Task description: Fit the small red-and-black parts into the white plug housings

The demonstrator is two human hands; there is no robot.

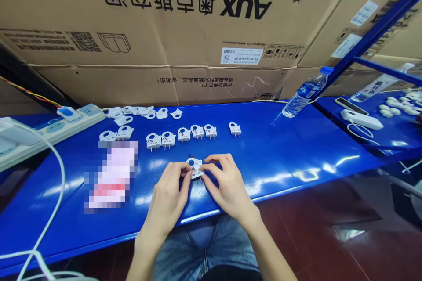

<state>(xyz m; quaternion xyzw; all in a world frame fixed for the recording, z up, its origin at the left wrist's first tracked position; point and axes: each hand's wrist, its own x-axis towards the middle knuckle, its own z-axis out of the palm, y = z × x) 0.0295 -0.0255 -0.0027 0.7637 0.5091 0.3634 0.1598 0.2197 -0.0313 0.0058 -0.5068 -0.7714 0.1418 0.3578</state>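
Note:
Near the table's front edge lies a small white plug housing (197, 173) with a round ring at its top, two metal prongs pointing toward me and a bit of red in it. My left hand (169, 191) pinches its left side between thumb and forefinger. At its right side, my right hand (229, 184) holds the edge with thumb and fingertips, the other fingers curved above. Behind my hands stands a row of similar plug housings (183, 135), prongs toward me, with one more housing (235, 129) apart on the right. Farther back are several white ring-shaped parts (161, 113).
The blue table (280, 149) backs onto large cardboard boxes (198, 44). At left are a power strip (56, 129), a white cable (61, 171) and a blurred pinkish item (114, 175). A water bottle (306, 92) leans at back right, by a blue metal frame (372, 30).

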